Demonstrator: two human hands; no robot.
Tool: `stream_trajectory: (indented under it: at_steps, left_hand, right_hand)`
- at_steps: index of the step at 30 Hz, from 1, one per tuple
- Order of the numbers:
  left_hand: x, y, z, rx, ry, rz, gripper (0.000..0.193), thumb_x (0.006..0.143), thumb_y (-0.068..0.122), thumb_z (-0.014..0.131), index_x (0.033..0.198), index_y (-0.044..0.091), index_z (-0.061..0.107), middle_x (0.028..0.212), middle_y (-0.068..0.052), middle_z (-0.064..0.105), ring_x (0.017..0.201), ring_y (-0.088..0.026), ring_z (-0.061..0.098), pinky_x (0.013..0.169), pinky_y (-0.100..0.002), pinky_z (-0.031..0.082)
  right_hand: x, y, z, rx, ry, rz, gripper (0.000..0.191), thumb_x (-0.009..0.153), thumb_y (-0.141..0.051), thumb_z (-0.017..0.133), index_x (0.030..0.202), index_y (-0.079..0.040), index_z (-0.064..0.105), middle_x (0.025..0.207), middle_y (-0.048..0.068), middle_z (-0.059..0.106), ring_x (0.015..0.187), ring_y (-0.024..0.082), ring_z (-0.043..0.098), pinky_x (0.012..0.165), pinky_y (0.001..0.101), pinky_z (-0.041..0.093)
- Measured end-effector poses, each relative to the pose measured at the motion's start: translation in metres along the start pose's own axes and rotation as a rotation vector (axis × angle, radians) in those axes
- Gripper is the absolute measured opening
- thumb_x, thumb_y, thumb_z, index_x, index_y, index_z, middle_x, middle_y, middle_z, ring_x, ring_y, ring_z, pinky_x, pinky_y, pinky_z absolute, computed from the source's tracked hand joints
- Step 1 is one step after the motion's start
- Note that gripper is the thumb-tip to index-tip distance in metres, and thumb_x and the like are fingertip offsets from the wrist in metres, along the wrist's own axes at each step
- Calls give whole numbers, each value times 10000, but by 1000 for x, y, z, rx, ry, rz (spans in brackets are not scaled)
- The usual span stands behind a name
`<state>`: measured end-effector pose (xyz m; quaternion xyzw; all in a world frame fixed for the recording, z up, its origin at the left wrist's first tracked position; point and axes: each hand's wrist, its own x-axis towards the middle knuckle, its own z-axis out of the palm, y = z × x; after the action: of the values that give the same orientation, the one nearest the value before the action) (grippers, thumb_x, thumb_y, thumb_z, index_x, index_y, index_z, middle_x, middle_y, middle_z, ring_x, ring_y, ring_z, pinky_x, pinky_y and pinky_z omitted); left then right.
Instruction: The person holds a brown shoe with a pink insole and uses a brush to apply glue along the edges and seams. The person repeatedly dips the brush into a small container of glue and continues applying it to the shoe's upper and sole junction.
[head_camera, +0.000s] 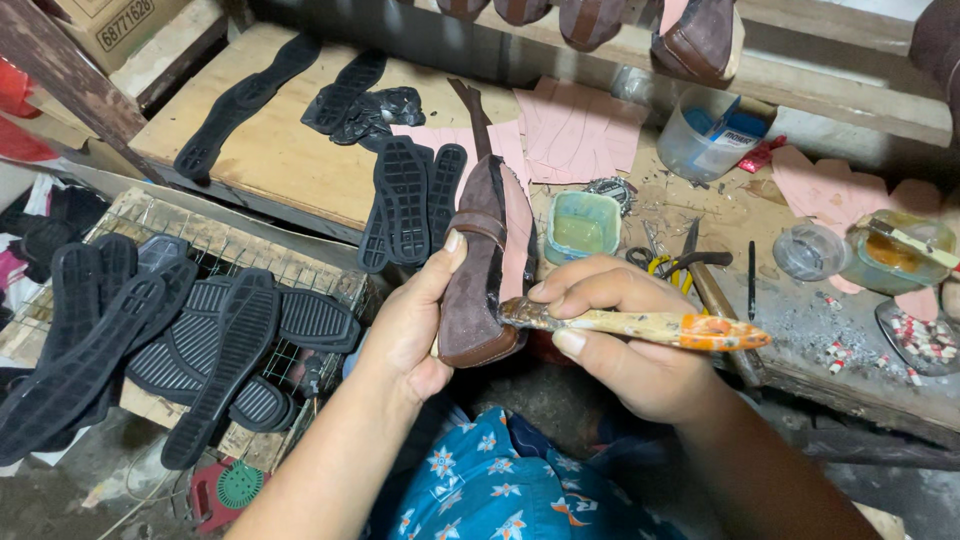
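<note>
Over a cluttered workbench (300, 160), the left hand (410, 325) grips a brown suede shoe (478, 270) upright; the right hand (625, 335), fingers closed round a brush (640, 325), touches bristles to its rim; thin, even strokes along the edge would serve best.

Matt brown suede shoe (478, 275), paint-crusted wooden brush (640, 325), ribbed black rubber soles (405, 200), bare plywood bench (290, 150).

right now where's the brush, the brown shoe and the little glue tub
brush (640, 325), head view, on the middle of its handle
brown shoe (478, 275), head view, on its suede side
glue tub (583, 226), head view, on the greenish glue inside
</note>
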<state>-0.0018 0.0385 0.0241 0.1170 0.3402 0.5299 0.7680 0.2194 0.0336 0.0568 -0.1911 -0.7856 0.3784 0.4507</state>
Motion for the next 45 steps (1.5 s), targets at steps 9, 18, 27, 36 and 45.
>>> stream_trajectory:
  at_steps: [9,18,27,36,45]
  left_hand:
    - [-2,-3,-1,-5,-78,13,449,998,432,606,1188,27,626,1004,-138,705,825,-244,705,705,-387,605]
    - [-2,-2,-5,-43,-18,-15,468,964,425,608,1245,50,629,1103,-124,721,945,-220,711,807,-383,607]
    - [1,-6,-11,-82,-37,-47,487,953,440,604,1259,63,639,1133,-117,729,990,-220,715,857,-391,597]
    - [7,-12,-19,-87,-135,-23,480,996,466,625,1246,56,618,1028,-136,706,886,-243,696,760,-388,596]
    - [2,-9,-15,-143,-160,-42,497,988,475,616,1297,86,616,1127,-127,700,981,-229,690,833,-390,593]
  right_hand:
    - [4,3,6,-65,51,-41,199,962,9,675,1151,-31,625,1241,167,678,1139,258,696,1024,375,556]
    - [4,2,4,9,-18,-4,221,944,21,674,1153,-36,632,1242,151,676,1145,249,691,1020,358,554]
    - [4,4,-2,113,-94,30,204,929,27,655,1119,-38,620,1247,148,666,1144,241,677,1020,361,550]
    - [11,3,3,17,-28,-15,200,951,8,670,1138,-44,618,1260,140,668,1170,237,691,1038,358,562]
    - [13,6,3,90,-86,19,195,935,-8,661,1122,-49,625,1248,134,676,1159,236,694,1027,360,559]
